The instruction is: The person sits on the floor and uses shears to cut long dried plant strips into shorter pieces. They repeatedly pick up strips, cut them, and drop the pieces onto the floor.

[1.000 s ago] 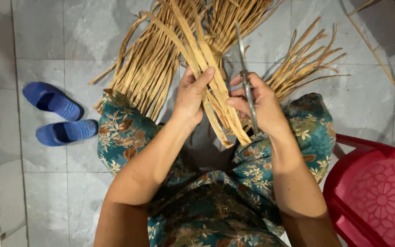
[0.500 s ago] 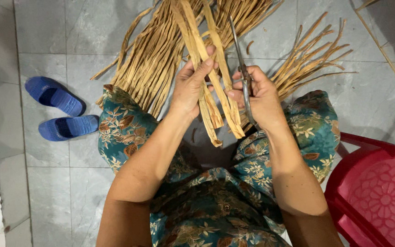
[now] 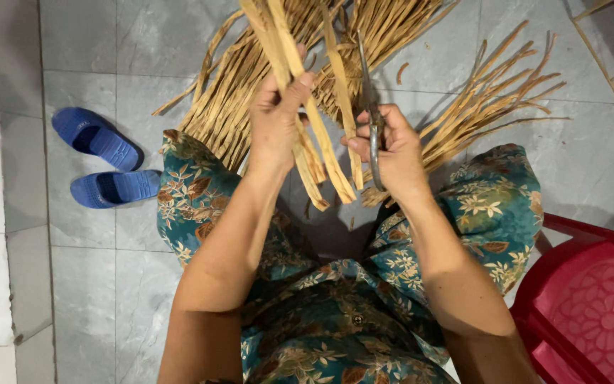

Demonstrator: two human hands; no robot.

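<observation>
above the lap, left hand (image 3: 275, 121) gripping flat tan reed strips (image 3: 300, 85), right hand (image 3: 385, 146) just beside it closed on metal scissors (image 3: 371, 107), blue slippers (image 3: 104, 160) far left of both

The strips (image 3: 300, 78) in the left hand (image 3: 275, 124) look like dry plant fibre, tan, matt and rough-edged, like the heap of strips (image 3: 243, 92) on the floor. The scissors (image 3: 372, 135) in the right hand (image 3: 392, 153) are dull grey metal. The floor (image 3: 129, 43) is grey stone-like tile with a faint sheen. The slippers (image 3: 104, 167) look like matt blue rubber or plastic. The chair (image 3: 591, 313) is glossy red moulded plastic. The dress (image 3: 321, 320) is soft printed floral cloth.
</observation>
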